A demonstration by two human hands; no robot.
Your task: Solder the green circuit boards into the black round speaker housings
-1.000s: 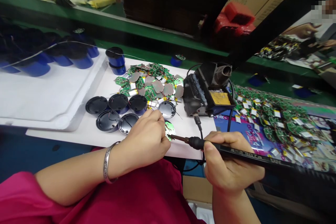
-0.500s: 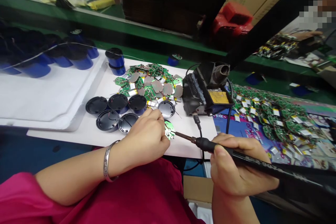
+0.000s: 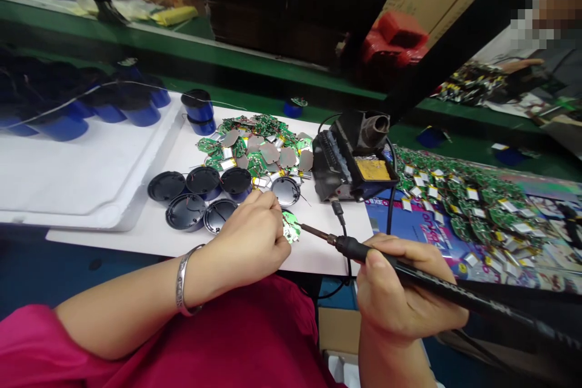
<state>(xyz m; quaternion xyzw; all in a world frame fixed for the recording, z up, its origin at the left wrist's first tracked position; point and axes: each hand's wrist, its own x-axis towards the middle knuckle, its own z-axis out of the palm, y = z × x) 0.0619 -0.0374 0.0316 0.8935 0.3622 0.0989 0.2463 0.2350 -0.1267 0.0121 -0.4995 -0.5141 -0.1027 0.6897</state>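
Note:
My left hand (image 3: 252, 236) is closed in a pinch on a small round green circuit board (image 3: 291, 227) at the near edge of the white sheet (image 3: 313, 248). A silver bracelet (image 3: 182, 282) circles that wrist. My right hand (image 3: 400, 291) grips a black soldering iron (image 3: 409, 273), whose metal tip (image 3: 305, 230) touches the board's right edge. Just beyond my left hand lie several black round covers (image 3: 200, 197) and a pile of green circuit boards (image 3: 259, 148).
A black soldering station (image 3: 354, 157) with a yellow sponge stands right of the pile, its cable running toward me. More circuit boards (image 3: 477, 206) cover the right side. Blue cylinders (image 3: 136, 103) sit on a white tray (image 3: 68, 170) at left. Other people's hands work at the far benches.
The soldering iron's tip pulled slightly right of the board, then came back against its edge. My left hand stays pinched on the board. The view shifted a little.

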